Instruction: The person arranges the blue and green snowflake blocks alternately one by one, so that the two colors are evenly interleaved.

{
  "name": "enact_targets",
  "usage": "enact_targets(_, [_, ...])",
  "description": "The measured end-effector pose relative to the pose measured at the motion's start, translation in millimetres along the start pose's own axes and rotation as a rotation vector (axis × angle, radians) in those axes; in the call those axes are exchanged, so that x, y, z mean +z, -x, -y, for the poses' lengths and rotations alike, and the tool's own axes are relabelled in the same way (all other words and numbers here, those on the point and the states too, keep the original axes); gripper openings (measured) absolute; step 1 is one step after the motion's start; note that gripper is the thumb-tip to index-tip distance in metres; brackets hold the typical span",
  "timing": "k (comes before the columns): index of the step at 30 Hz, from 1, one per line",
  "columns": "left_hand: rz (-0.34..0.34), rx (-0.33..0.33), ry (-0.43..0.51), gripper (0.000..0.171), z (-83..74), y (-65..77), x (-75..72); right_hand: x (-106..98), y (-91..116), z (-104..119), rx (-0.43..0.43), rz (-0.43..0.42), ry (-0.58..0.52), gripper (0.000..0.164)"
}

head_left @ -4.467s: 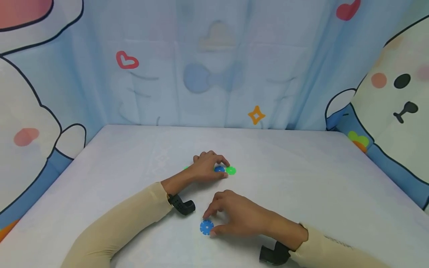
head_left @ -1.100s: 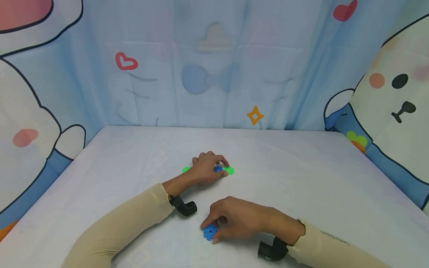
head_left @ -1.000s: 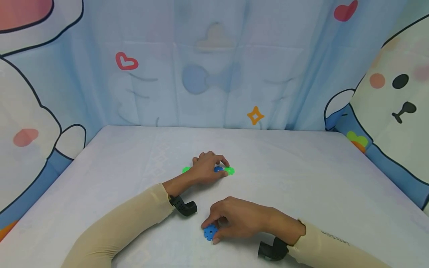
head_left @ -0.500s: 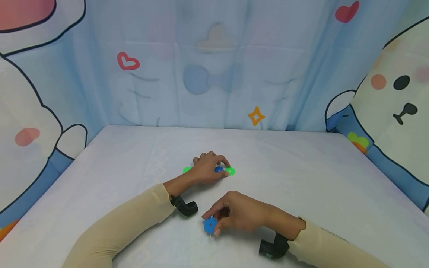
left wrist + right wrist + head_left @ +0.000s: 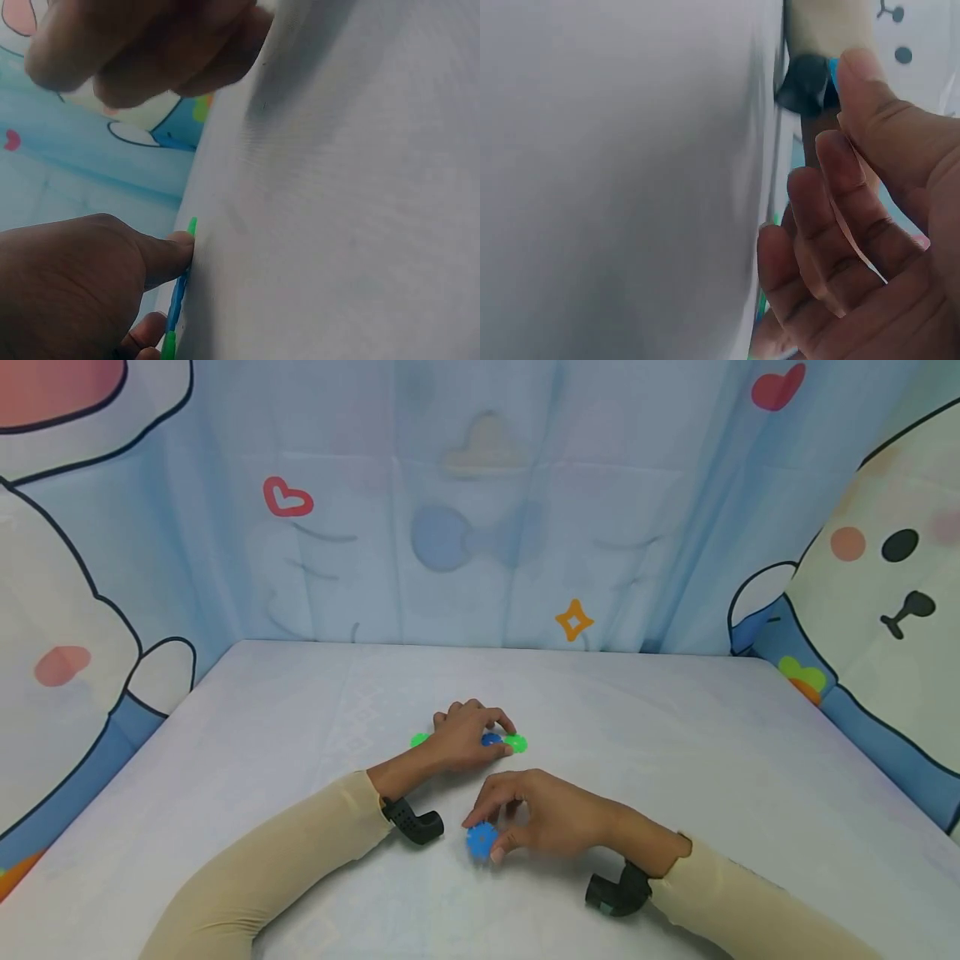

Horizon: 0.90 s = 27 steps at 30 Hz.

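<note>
Far-middle on the white table, my left hand (image 5: 467,739) holds a row of notched plastic discs, thumb and forefinger at its right end. A green disc (image 5: 516,743) ends the row, beside a blue disc (image 5: 491,739); another green disc (image 5: 419,739) shows left of the hand, which hides the rest. The left wrist view shows the row edge-on, its blue part (image 5: 176,300) just under the thumb. Nearer me, my right hand (image 5: 551,814) pinches a separate blue notched disc (image 5: 482,841) between thumb and forefinger, tilted up. Only a sliver of it appears in the right wrist view.
A white cloth covers the table (image 5: 675,760). Behind it hangs a light blue curtain (image 5: 337,568) printed with hearts and cartoon animals. Each wrist wears a black camera mount; the left mount (image 5: 412,822) sits close to the right hand's disc.
My right hand has picked up the blue disc, which lay flat, turned it on edge and moved it away from me, toward the row. My left hand stays where it was.
</note>
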State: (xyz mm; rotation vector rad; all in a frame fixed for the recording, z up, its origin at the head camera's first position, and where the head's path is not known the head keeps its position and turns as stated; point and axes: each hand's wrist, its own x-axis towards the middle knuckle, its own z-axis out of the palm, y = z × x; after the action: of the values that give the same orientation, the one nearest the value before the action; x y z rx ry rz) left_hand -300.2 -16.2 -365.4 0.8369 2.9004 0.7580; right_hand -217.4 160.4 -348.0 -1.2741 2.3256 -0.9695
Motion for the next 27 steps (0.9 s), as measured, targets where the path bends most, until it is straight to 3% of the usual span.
enact_targets(4, [0.006, -0.006, -0.010, 0.028, -0.8, 0.1, -0.1, -17.4, 3.7, -10.7, 0.082, -0.064, 0.048, 0.035])
enact_targets(11, [-0.003, 0.000, -0.015, 0.028, 0.5, -1.2, 0.6, -52.8, 5.8, -44.1, 0.097, -0.217, 0.093, 0.035])
enact_targets(16, [0.000, -0.008, -0.009, 0.030, 0.6, -2.0, 1.1, -72.4, 5.9, -69.7, 0.205, -0.321, 0.137, 0.037])
enact_targets(20, [0.006, -0.015, -0.006, 0.029, 3.3, -3.1, 3.3, -79.9, 1.8, -86.3, 0.269, -0.335, 0.165, 0.038])
enact_targets(27, [-0.002, -0.022, -0.010, 0.028, 3.6, -3.9, 3.0, -81.3, -4.8, -96.1, 0.322, -0.284, 0.192, 0.036])
